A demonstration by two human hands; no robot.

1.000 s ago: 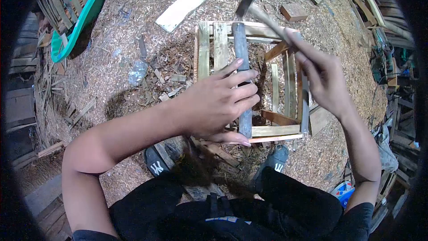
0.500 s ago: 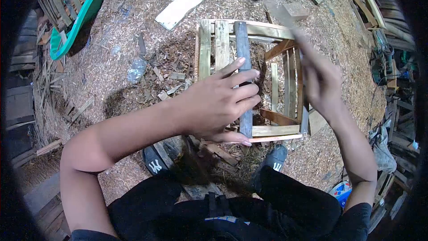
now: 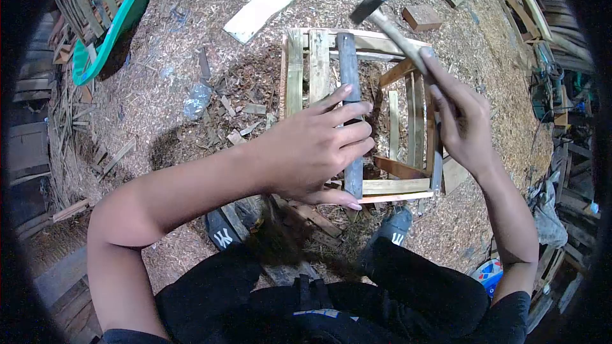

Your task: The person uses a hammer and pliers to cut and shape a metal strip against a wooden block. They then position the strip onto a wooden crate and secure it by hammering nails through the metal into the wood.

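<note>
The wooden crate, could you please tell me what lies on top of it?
A grey slat lies across it, pressed by the left hand, which hides the slat's middle.

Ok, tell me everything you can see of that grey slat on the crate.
The grey slat is a narrow, straight strip, dull grey and weathered, darker than the two pale slats beside it. It lies flat across the open top of the wooden crate, from the far rail to the near one. The left hand lies over its middle, fingers spread, hiding that part. The hammer, raised in the right hand, hangs above its far end, apart from it.
</note>
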